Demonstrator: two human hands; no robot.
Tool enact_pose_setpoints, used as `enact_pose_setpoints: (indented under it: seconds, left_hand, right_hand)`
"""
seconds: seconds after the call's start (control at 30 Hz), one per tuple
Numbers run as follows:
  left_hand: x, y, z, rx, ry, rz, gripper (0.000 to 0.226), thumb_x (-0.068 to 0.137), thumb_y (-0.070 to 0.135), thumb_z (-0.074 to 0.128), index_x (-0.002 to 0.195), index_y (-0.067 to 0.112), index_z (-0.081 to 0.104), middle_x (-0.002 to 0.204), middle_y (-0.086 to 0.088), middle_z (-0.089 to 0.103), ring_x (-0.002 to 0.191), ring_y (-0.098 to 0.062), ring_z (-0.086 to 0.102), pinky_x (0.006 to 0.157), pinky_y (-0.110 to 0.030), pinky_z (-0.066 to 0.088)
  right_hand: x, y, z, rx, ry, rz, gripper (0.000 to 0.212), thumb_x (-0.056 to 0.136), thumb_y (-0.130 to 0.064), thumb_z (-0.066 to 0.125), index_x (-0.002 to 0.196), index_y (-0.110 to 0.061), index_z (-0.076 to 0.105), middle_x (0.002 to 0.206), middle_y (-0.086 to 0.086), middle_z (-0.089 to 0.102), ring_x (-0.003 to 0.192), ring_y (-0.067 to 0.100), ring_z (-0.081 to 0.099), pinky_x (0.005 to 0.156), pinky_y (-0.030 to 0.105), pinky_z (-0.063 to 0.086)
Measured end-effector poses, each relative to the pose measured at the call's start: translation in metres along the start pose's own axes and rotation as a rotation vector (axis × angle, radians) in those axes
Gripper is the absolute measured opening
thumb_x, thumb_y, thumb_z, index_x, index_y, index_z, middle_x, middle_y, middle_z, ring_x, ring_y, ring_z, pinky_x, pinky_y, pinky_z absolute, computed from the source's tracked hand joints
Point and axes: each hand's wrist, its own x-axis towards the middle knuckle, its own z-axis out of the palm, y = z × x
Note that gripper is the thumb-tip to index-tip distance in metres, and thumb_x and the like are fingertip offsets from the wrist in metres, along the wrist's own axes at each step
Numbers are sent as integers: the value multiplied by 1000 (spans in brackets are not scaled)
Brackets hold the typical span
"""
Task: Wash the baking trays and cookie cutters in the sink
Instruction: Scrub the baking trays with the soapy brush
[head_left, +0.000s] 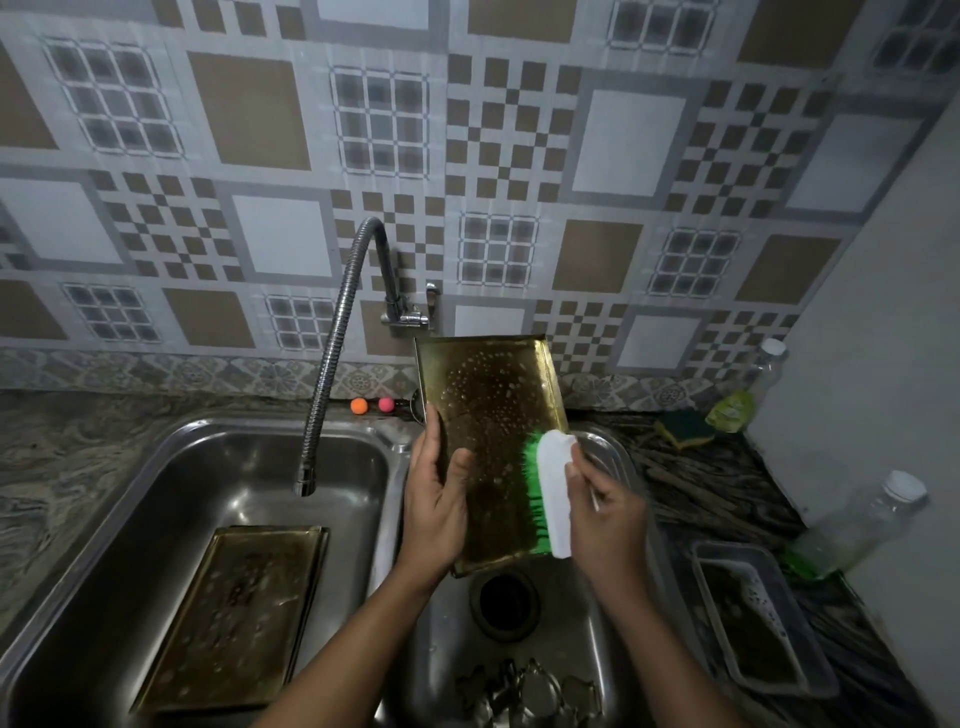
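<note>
A golden baking tray (488, 415), speckled with soap suds, stands tilted over the right sink basin (582, 623). My left hand (436, 499) grips its left edge, thumb on the inner face. My right hand (605, 514) holds a white scrub brush (553, 499) whose green bristles press against the tray's lower right part. A second golden tray (234, 613) lies flat in the left sink basin (156, 467). Several metal cookie cutters (524, 691) lie at the near end of the right basin.
A flexible steel tap (332, 358) hangs over the left basin; no water is visible. On the right counter are a rectangular plastic container (763, 618), two clear bottles (862, 525), a green-yellow sponge (683, 428) and a soap pouch (732, 410). Orange and pink balls (371, 405) sit behind the sink.
</note>
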Motion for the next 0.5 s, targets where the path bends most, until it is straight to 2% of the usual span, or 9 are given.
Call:
enact_pose_setpoints:
  seconds: [0.07, 0.13, 0.2, 0.3, 0.4, 0.5]
  left_hand:
    - [-5, -8, -3, 46, -41, -43, 87, 86, 73, 43, 156, 24, 21, 146, 34, 27, 138, 13, 26, 113, -17, 26]
    - [-10, -12, -4, 98, -92, -58, 83, 87, 67, 46, 155, 29, 19, 143, 37, 27, 135, 16, 27, 111, -16, 27]
    - [-14, -10, -3, 103, -150, -56, 80, 87, 62, 49, 154, 32, 18, 142, 32, 31, 133, 17, 31, 108, -11, 29]
    - [-20, -5, 1, 105, -238, -36, 72, 92, 48, 54, 153, 34, 16, 139, 22, 40, 129, 11, 39, 103, -7, 33]
    - [-18, -4, 4, 147, -303, -10, 75, 93, 49, 49, 156, 31, 11, 139, 22, 39, 130, 7, 39, 106, -11, 33]
    - [-12, -4, 4, 167, -333, -1, 77, 93, 52, 46, 155, 31, 7, 141, 21, 36, 131, 10, 35, 106, -8, 30]
  right_hand:
    - [13, 1, -4, 17, 41, 35, 30, 95, -20, 61, 125, -20, 63, 104, -8, 71, 77, -10, 63, 60, 11, 48]
    - [31, -7, -5, 10, 64, 44, 31, 96, -23, 60, 127, -22, 63, 98, -5, 71, 63, -1, 56, 53, 18, 44]
    - [52, -17, -3, -13, 72, 56, 32, 97, -25, 58, 129, -20, 62, 105, -4, 71, 68, 5, 58, 52, 20, 45]
    - [80, -29, 2, -19, 88, 106, 34, 98, -26, 56, 130, -15, 61, 116, -1, 69, 84, 11, 64, 61, 24, 51]
    - [84, -40, 20, 7, 45, 134, 32, 98, -24, 57, 129, -17, 62, 108, -4, 69, 78, 10, 63, 56, 22, 48]
    - [63, -51, 46, 8, -49, 54, 30, 96, -26, 59, 125, -23, 64, 107, -9, 71, 67, 4, 63, 50, 20, 46]
